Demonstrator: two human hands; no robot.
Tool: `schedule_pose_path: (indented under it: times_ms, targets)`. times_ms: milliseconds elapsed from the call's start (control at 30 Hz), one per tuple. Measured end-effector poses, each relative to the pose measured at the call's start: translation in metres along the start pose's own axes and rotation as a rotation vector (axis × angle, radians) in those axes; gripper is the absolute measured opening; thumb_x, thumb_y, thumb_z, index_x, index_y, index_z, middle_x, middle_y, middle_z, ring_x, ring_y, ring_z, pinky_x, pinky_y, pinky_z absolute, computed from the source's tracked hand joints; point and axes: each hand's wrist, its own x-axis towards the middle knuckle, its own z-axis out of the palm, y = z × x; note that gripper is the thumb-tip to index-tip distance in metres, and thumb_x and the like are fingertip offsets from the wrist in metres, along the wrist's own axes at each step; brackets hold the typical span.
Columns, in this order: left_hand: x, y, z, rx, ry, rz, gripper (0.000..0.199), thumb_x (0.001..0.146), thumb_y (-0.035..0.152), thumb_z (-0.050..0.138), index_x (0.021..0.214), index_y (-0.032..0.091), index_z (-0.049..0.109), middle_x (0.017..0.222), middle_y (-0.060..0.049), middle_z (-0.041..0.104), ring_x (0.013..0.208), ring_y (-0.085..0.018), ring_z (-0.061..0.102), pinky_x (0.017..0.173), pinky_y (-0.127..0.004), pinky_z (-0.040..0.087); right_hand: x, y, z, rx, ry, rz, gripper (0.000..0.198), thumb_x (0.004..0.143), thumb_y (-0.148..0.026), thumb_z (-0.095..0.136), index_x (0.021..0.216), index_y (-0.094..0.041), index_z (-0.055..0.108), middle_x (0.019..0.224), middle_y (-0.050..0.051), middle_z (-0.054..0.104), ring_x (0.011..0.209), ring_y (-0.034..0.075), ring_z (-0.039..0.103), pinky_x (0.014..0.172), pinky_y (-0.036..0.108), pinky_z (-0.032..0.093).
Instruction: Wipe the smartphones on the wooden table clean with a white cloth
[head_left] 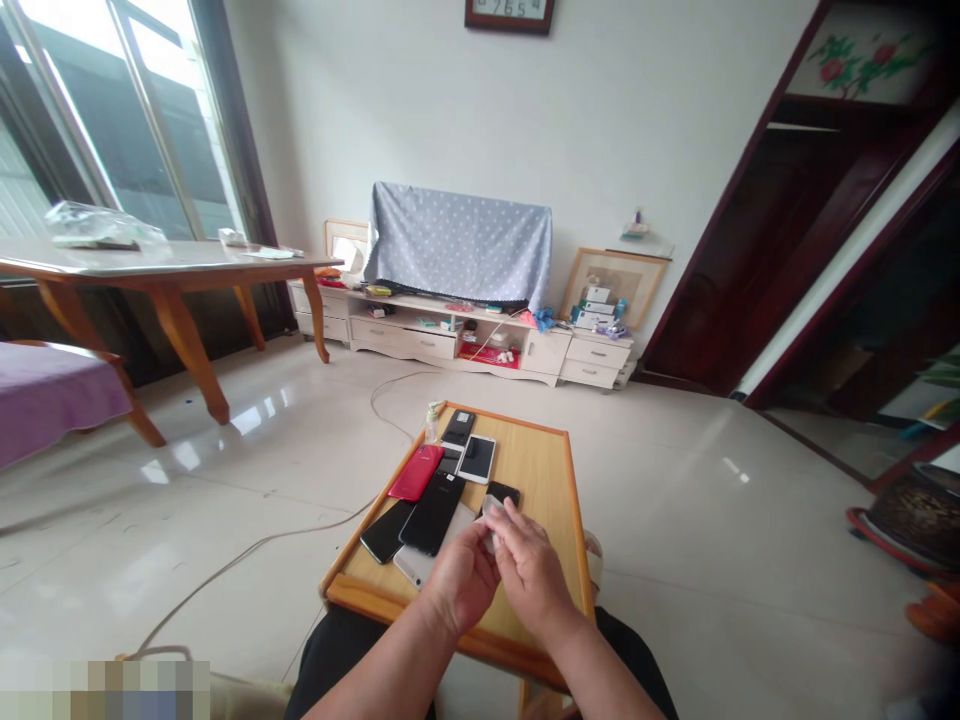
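Observation:
My left hand (466, 575) and my right hand (531, 565) meet over the near part of a small wooden table (525, 450). Both are closed on a whitish, crumpled wipe (491, 508), mostly hidden by the fingers. Just beyond them lies a small black phone (504, 492), partly covered by the hands. To their left, a large black phone (433, 515) rests over a pale silver device (409, 566), beside another dark phone (385, 532). Farther up are a red phone (417, 472), a white phone (477, 458) and a black phone (458, 428).
A small pump bottle (432, 422) stands at the table's far left corner. A cable (262, 543) runs across the tiled floor. Beyond are a low white cabinet (420, 343), a cloth-covered screen shape (461, 240) and a larger dining table (150, 258) at left.

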Motion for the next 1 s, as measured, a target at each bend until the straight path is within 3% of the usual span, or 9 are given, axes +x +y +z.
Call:
schedule_pose_path:
  times_ms: [67,167,333,467,600,700,767,833,1000]
  targets:
    - [-0.002,0.002,0.000,-0.016,0.002,0.001,0.033,0.090,0.022,0.062,0.123,0.016,0.060,0.124,-0.009,0.070,0.107,-0.016,0.069,0.094,-0.028,0.057,0.001,0.002,0.001,-0.065,0.003,-0.017,0.042,0.096,-0.028,0.047,0.135,-0.036,0.061,0.138,0.001,0.061,0.140,0.028,0.043,0.119,0.057,0.026]
    - [-0.005,0.005,-0.001,-0.031,0.017,0.002,0.033,0.091,0.022,0.060,0.124,0.016,0.059,0.126,-0.010,0.069,0.107,-0.018,0.070,0.093,-0.032,0.058,0.001,0.004,0.002,-0.027,0.080,0.036,0.040,0.097,-0.029,0.047,0.134,-0.034,0.063,0.137,0.003,0.062,0.138,0.028,0.046,0.119,0.056,0.030]
    - [-0.005,0.008,-0.001,-0.050,0.018,0.017,0.031,0.092,0.023,0.058,0.122,0.014,0.060,0.124,-0.012,0.070,0.109,-0.019,0.069,0.092,-0.028,0.058,-0.006,-0.003,0.008,0.043,-0.039,-0.041,0.044,0.099,-0.032,0.043,0.143,-0.032,0.054,0.145,0.001,0.055,0.138,0.024,0.046,0.120,0.049,0.033]
    - [-0.007,0.009,-0.002,-0.044,0.041,-0.003,0.034,0.091,0.021,0.058,0.125,0.015,0.057,0.128,-0.012,0.068,0.110,-0.021,0.069,0.090,-0.031,0.059,-0.006,0.013,0.006,0.164,0.093,0.194,0.044,0.098,-0.043,0.049,0.137,-0.028,0.060,0.139,0.006,0.061,0.132,0.026,0.053,0.113,0.046,0.041]
    - [-0.013,0.011,-0.001,-0.030,0.038,-0.055,0.036,0.091,0.023,0.059,0.125,0.014,0.054,0.126,-0.013,0.068,0.108,-0.023,0.070,0.086,-0.031,0.060,-0.007,0.036,0.004,0.559,0.323,0.544,0.044,0.089,-0.052,0.062,0.124,-0.025,0.067,0.131,0.006,0.067,0.124,0.025,0.059,0.106,0.039,0.048]
    - [-0.018,0.009,0.000,-0.001,-0.020,-0.120,0.037,0.090,0.027,0.061,0.124,0.016,0.053,0.122,-0.013,0.070,0.102,-0.023,0.072,0.082,-0.031,0.060,-0.014,0.042,0.009,0.809,0.270,0.740,0.043,0.087,-0.055,0.065,0.114,-0.022,0.070,0.111,0.007,0.073,0.096,0.022,0.069,0.078,0.033,0.058]
    - [-0.019,0.005,-0.001,0.042,-0.021,-0.153,0.038,0.089,0.029,0.062,0.123,0.016,0.053,0.118,-0.013,0.071,0.098,-0.024,0.073,0.079,-0.031,0.060,-0.020,0.042,0.013,0.865,0.168,0.800,0.044,0.087,-0.058,0.062,0.104,-0.018,0.071,0.090,0.007,0.073,0.071,0.019,0.067,0.058,0.030,0.054]
    - [-0.017,-0.002,-0.005,0.088,0.042,-0.163,0.037,0.088,0.029,0.062,0.122,0.016,0.054,0.113,-0.012,0.072,0.094,-0.023,0.073,0.076,-0.031,0.060,-0.025,0.042,0.013,0.873,0.108,0.816,0.042,0.085,-0.056,0.066,0.097,-0.017,0.071,0.078,0.005,0.069,0.060,0.016,0.060,0.048,0.026,0.045]
    - [-0.010,-0.018,-0.017,0.141,0.203,-0.128,0.031,0.090,0.028,0.058,0.119,0.017,0.055,0.103,-0.008,0.073,0.084,-0.018,0.072,0.070,-0.028,0.058,-0.028,0.039,0.003,0.786,0.153,0.749,0.029,0.081,-0.046,0.073,0.095,-0.021,0.070,0.080,0.001,0.066,0.069,0.015,0.058,0.051,0.022,0.040]
